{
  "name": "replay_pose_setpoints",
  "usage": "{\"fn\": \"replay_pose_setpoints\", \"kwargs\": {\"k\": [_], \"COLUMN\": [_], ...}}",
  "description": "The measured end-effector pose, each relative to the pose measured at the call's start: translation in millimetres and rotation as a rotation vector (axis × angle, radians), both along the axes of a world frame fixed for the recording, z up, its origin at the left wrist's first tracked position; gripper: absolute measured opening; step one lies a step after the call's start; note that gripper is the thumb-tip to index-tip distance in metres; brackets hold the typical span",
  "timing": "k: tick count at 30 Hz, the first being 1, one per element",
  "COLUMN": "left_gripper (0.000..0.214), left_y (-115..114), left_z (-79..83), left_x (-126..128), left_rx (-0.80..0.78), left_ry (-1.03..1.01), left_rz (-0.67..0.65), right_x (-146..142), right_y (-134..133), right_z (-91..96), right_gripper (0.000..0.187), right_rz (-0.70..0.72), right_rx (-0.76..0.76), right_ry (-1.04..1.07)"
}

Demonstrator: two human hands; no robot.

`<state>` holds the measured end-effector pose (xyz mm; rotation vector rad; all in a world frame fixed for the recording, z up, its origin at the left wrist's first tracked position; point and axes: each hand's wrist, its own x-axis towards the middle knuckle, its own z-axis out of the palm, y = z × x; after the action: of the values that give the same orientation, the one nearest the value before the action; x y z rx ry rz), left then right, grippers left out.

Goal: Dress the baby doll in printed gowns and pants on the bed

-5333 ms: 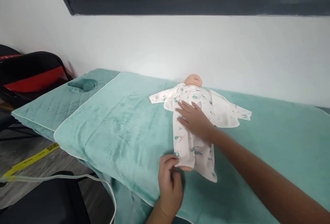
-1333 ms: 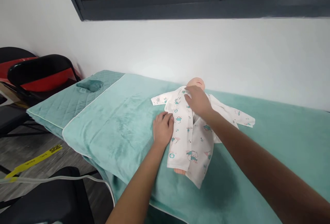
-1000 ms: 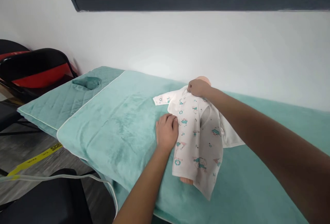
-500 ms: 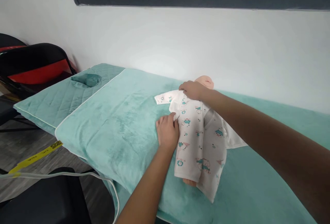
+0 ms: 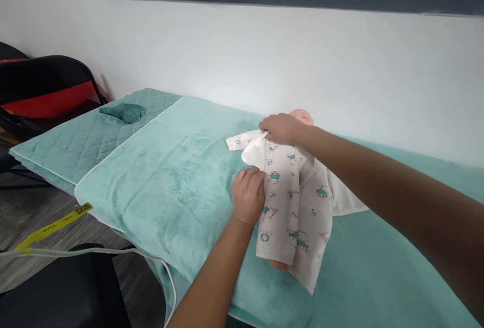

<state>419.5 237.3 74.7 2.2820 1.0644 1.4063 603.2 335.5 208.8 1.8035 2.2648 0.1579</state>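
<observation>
A baby doll (image 5: 301,115) lies on its back on the teal bed cover, with its head toward the wall. A white baby shirt (image 5: 282,202) with small teal and pink prints covers its body; a bit of the doll's lower end shows below the hem. My right hand (image 5: 282,129) is closed on the shirt's edge near the doll's shoulder, where a plain white flap folds outward. Along the shirt's left side, my left hand (image 5: 248,194) has its fingers curled against the cloth edge; their tips are partly hidden. One sleeve (image 5: 238,141) stretches out to the left.
The teal plush cover (image 5: 181,177) spreads over a bed against the white wall. A quilted section with a face hole (image 5: 123,113) is at the left end. Black-and-red chairs (image 5: 49,91), a black seat (image 5: 64,287) and a white cable (image 5: 124,251) are at the left.
At the shirt's left edge a white flap now stands folded out under my right hand. My left hand has shifted slightly down and right, its fingers more curled.
</observation>
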Motion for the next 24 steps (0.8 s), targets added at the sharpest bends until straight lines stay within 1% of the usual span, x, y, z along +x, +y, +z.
{"fn": "replay_pose_setpoints", "kwargs": {"k": [4,6,7,9,12,14,17,19,21,23,24], "left_gripper": [0.028,0.027,0.026,0.023,0.018,0.018,0.027,0.032,0.032,0.026,0.023], "left_y": [-1.5,-2.5,-3.2,-4.8,-7.1,-7.7,-6.8,-5.7,-4.7,-4.0,-3.7], "left_z": [-0.5,-0.5,-0.3,0.6,2.8,4.0,4.7,4.6,4.2,3.9,3.8], "left_x": [0.0,0.1,0.1,0.2,0.3,0.2,0.1,0.0,0.3,0.9,1.3], "left_rx": [-0.008,0.001,0.010,0.028,0.033,0.013,-0.015,-0.004,0.007,-0.005,-0.011], "left_ry": [-0.024,-0.040,-0.047,-0.056,-0.046,-0.019,0.019,0.024,0.018,0.015,0.015], "left_rz": [0.033,0.019,0.003,-0.019,-0.025,-0.035,-0.087,-0.133,-0.162,-0.162,-0.155], "right_x": [14.2,28.5,36.7,53.0,70.5,75.4,75.4,72.7,67.7,59.0,53.0], "right_y": [-17.9,-32.7,-41.3,-60.1,-86.9,-99.8,-108.8,-110.3,-112.2,-117.6,-122.0], "right_z": [20.8,25.2,24.2,15.5,-10.2,-28.9,-49.0,-55.5,-58.0,-58.0,-57.7], "right_gripper": [0.016,0.016,0.017,0.018,0.020,0.021,0.020,0.017,0.016,0.022,0.027], "right_rz": [0.026,0.041,0.038,0.003,-0.059,-0.091,-0.168,-0.219,-0.244,-0.223,-0.191], "right_rx": [0.205,0.281,0.315,0.381,0.464,0.527,0.638,0.698,0.742,0.773,0.777], "right_ry": [0.015,0.023,0.031,0.051,0.114,0.217,0.399,0.500,0.568,0.576,0.558]}}
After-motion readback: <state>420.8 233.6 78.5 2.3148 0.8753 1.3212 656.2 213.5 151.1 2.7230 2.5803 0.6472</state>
